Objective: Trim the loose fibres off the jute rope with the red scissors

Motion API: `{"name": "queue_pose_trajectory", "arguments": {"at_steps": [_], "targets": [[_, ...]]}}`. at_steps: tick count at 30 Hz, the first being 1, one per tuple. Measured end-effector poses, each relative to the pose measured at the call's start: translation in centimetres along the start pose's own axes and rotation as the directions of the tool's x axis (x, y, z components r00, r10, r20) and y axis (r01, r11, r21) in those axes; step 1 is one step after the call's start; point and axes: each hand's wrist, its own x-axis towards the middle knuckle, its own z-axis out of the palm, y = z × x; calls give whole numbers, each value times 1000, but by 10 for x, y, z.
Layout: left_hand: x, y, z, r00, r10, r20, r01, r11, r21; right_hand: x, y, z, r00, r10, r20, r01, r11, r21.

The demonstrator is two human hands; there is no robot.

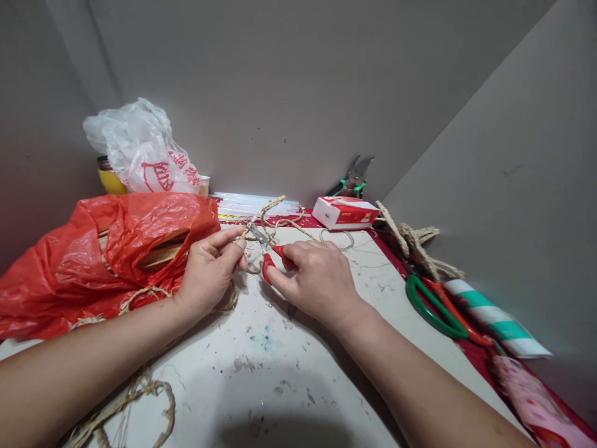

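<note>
My left hand (211, 264) pinches a braided straw cord (273, 204) between thumb and fingers, left of the board's middle. Small scissors (269, 264) with red handles are in my right hand (319, 274), thumb and fingers in the loops. The metal blades meet the cord just beyond my left fingertips; whether they are fully closed on it is too small to tell. Loops of the cord rise and curl behind the blades. More straw cord (170, 410) lies coiled at the lower left, partly under my left forearm.
A red plastic bag (56, 267) with strips inside fills the left, a white bag (144, 149) behind it. At the back are clear sticks (261, 204), a tissue pack (345, 213) and pruning shears (353, 180). Green-and-orange-handled scissors (433, 309), straw braids (417, 246) and a striped roll (497, 317) line the right.
</note>
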Motion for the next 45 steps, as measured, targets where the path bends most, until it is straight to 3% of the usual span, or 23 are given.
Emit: {"name": "queue_pose_trajectory", "arguments": {"at_steps": [9, 16, 21, 28, 31, 35, 41, 45], "targets": [[1, -1, -1, 1000, -7, 1, 7, 1000, -3, 1, -1, -3, 999, -27, 31, 27, 1000, -13], [3, -2, -1, 1000, -15, 1, 15, 999, -39, 0, -1, -2, 994, 29, 103, -40, 993, 110], [3, -2, -1, 1000, -6, 8, 7, 999, -39, 0, 1, 0, 996, 45, 78, -60, 979, 197], [2, -3, -1, 999, 14, 31, -13, 1000, -18, 0, 6, 9, 977, 210, -31, -179, 892, 415], [1, -4, -1, 999, 26, 48, -26, 1000, -10, 1, 7, 13, 959, 277, -57, -178, 747, 641], [-2, -5, -2, 996, 44, 80, -49, 998, 51, 5, 6, 15, 910, 413, 12, -205, 426, 881], [-6, -4, -1, 986, 47, 160, -72, 986, 151, 12, 7, 12, 819, 551, 156, -212, 38, 976], [-7, -6, -1, 970, 68, 234, -123, 966, 226, 13, 5, 6, 801, 534, 270, -241, -126, 962]]}}
